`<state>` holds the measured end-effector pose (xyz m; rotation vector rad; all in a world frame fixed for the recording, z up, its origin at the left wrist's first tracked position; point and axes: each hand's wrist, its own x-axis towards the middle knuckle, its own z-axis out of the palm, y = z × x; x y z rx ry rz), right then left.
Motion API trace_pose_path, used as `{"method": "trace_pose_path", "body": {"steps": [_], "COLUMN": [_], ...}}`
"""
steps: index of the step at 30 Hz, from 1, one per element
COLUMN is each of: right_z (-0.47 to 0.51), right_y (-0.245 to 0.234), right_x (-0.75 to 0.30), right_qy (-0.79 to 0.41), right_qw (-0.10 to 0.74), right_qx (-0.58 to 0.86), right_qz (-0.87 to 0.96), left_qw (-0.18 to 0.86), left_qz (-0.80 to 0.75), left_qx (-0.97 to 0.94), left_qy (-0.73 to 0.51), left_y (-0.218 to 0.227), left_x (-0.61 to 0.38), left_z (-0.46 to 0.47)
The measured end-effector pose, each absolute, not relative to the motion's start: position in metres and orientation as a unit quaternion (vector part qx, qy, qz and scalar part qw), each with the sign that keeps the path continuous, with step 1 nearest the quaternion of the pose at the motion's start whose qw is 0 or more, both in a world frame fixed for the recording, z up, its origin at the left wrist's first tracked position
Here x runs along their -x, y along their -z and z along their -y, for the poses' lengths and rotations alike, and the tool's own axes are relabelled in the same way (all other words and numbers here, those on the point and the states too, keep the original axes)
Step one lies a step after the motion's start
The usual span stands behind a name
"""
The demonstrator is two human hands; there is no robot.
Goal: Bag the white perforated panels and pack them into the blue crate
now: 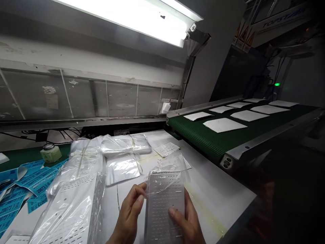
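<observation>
At lower centre, the right hand (191,220) grasps the panel (165,210), long axis up-frame; the left hand (130,210) touches the bag (175,164), grip unclear.

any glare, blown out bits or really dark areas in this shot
Head view: the lamp is blown out to white; head view again: bright glints streak the bundled clear bags, while the slots in the held panel remain distinct; also in the head view: the lower right sinks into near-black, and the machine lettering at upper right looks dim and soft.
</observation>
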<state>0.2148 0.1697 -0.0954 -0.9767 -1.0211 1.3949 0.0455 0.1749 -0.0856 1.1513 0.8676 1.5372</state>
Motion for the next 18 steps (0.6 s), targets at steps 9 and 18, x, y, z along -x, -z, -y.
{"method": "trace_pose_path", "body": {"steps": [9,18], "right_z": [-0.165,-0.162], "right_y": [0.110,0.082], "right_x": [-0.208,-0.224], "right_qy": [-0.483,-0.419], "right_qw": [0.583,0.578], "right_qx": [0.448,0.488], "right_qz": [0.476,0.503], "left_qw": [0.473,0.488], "left_qz": [-0.425,-0.432], "left_qx": [-0.420,-0.427], "left_qy": [-0.647,-0.626], "left_y": [0.099,0.099], "left_x": [-0.050,-0.049], "left_z": [-0.176,-0.163]}}
